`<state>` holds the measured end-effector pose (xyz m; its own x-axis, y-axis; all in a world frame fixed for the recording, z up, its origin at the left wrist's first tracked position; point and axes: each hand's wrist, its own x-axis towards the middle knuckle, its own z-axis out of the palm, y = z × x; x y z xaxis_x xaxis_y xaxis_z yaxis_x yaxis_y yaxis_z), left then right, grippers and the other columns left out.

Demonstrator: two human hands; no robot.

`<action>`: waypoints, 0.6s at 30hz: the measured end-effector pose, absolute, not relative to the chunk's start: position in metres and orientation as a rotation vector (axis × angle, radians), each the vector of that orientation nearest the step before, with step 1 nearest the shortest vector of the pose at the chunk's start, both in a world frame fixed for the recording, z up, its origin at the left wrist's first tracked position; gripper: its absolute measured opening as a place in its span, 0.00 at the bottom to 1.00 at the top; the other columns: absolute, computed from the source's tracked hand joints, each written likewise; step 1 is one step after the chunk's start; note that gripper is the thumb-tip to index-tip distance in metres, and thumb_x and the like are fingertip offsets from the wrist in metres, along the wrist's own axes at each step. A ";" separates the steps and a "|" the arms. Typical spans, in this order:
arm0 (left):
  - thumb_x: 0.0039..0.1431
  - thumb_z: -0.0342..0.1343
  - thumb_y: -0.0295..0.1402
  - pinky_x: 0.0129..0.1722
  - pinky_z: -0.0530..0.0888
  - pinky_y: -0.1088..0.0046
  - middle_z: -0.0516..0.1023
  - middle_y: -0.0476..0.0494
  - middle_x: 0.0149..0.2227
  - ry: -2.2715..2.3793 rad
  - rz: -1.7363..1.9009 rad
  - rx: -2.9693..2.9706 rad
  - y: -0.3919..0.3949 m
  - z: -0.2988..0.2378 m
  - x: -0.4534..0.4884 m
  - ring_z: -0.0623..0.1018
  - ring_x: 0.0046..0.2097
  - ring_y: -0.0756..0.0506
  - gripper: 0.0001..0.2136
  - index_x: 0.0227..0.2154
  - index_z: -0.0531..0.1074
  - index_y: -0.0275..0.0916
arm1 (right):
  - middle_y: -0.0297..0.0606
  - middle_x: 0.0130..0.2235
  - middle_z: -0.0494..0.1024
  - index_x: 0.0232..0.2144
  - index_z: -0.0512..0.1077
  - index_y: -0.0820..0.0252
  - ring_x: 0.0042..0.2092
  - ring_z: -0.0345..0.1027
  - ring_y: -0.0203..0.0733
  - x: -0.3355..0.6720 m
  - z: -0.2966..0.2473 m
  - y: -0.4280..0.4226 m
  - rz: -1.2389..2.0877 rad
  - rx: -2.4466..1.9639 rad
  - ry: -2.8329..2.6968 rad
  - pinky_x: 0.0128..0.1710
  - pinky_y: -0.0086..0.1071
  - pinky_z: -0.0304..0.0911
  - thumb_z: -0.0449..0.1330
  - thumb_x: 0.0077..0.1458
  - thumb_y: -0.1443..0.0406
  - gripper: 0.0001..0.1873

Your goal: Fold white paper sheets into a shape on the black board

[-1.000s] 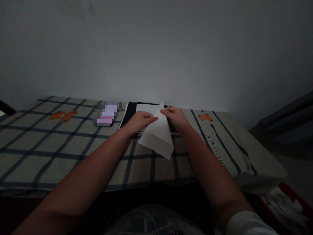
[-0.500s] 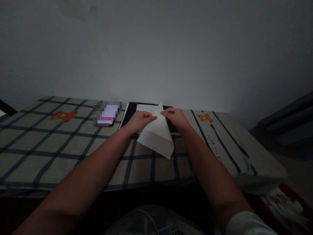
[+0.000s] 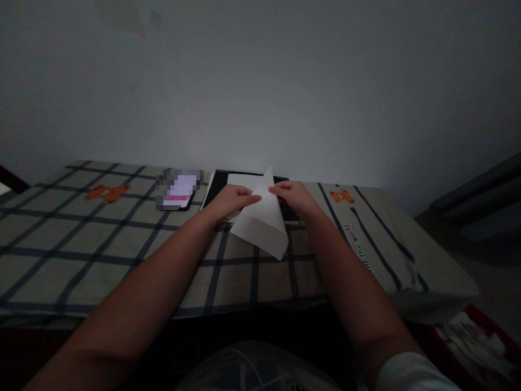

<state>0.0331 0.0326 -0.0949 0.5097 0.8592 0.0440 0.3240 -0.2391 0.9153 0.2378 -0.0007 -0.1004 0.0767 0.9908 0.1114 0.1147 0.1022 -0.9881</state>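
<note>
A folded sheet of white paper (image 3: pixel 262 220) is held up between both hands, its narrow point toward the wall and its wide end toward me. My left hand (image 3: pixel 234 200) pinches its left side, thumb on top. My right hand (image 3: pixel 293 194) grips the right edge between thumb and fingers. Beneath the hands lies a black notebook or pad (image 3: pixel 222 182) with punched holes along its far edge. Another white sheet (image 3: pixel 240 179) rests on it, partly hidden by my left hand and the folded paper.
A phone (image 3: pixel 181 190) with a lit, blurred screen lies left of the notebook. The checked tablecloth (image 3: pixel 134 277) covers the table, which stands against a grey wall (image 3: pixel 260 87). Dark stacked objects (image 3: pixel 484 195) are at the far right; a red-edged item (image 3: pixel 480 342) sits low right.
The folded paper has shifted very slightly, its near corner rising a little and its tip moving a touch right. Both hands keep their grip.
</note>
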 end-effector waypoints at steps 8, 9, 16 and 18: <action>0.46 0.64 0.45 0.23 0.54 0.74 0.66 0.51 0.19 1.005 0.603 1.838 0.032 -0.091 0.030 0.61 0.21 0.53 0.16 0.19 0.71 0.37 | 0.36 0.30 0.78 0.26 0.77 0.59 0.31 0.66 0.36 0.244 -0.100 0.002 0.968 -1.254 -1.188 0.33 0.34 0.63 0.69 0.41 0.59 0.10; 0.46 0.64 0.44 0.23 0.55 0.74 0.66 0.51 0.19 1.003 0.603 1.832 0.031 -0.090 0.031 0.62 0.22 0.53 0.15 0.20 0.72 0.36 | 0.36 0.30 0.79 0.26 0.78 0.59 0.31 0.66 0.37 0.244 -0.100 0.002 0.960 -1.260 -1.194 0.33 0.34 0.63 0.69 0.41 0.59 0.10; 0.46 0.63 0.43 0.23 0.56 0.74 0.67 0.51 0.20 0.966 0.599 1.843 0.031 -0.090 0.031 0.63 0.22 0.52 0.14 0.20 0.72 0.36 | 0.38 0.31 0.79 0.26 0.78 0.58 0.32 0.67 0.38 0.244 -0.100 0.001 0.946 -1.278 -1.192 0.35 0.36 0.63 0.69 0.42 0.60 0.08; 0.48 0.62 0.44 0.23 0.55 0.74 0.66 0.51 0.19 0.946 0.595 1.856 0.033 -0.093 0.032 0.62 0.22 0.53 0.15 0.20 0.71 0.37 | 0.38 0.32 0.79 0.26 0.78 0.58 0.32 0.67 0.38 0.243 -0.101 0.001 0.939 -1.272 -1.204 0.36 0.36 0.63 0.69 0.42 0.60 0.08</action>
<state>0.0315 0.0327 -0.0928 0.5844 0.8115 0.0056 0.3568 -0.2632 0.8964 0.2434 0.0014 -0.1006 0.1710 0.9767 0.1294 0.1128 0.1111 -0.9874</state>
